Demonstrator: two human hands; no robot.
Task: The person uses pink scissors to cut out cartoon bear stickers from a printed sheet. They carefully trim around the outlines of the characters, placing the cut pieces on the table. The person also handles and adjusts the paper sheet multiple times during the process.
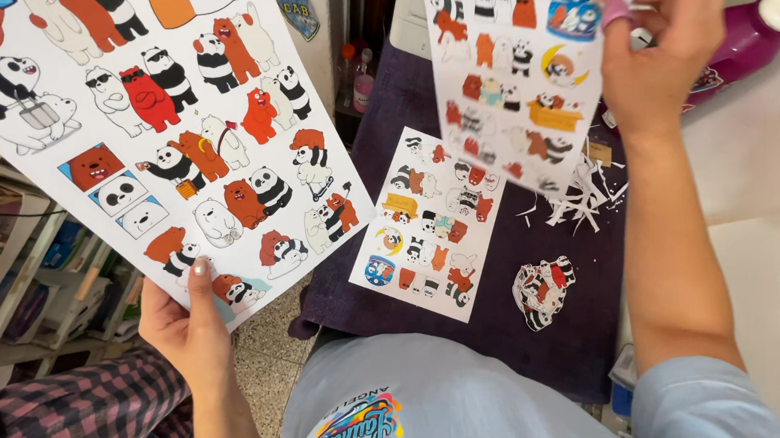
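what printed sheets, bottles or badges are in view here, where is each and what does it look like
Large sticker sheet: held up by the left hand, white with cartoon bears.
Second sheet: raised by the right hand, smaller bears.
Small sheet: flat on the purple cloth, rectangular.
Cut-out sticker: on the cloth, bears in red, white and black.
Magenta bottle: upper right, white cap.
Badge: on the wall, shield-shaped, blue and yellow.

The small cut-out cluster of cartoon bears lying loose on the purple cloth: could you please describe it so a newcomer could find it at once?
Start at the dark purple cloth covering the table. Right of the small rectangular white sticker sheet lying flat on it, below the white paper trimmings, lies the cut-out bear cluster. Unlike the sheets, it is trimmed to the bears' outline and untouched by either hand.
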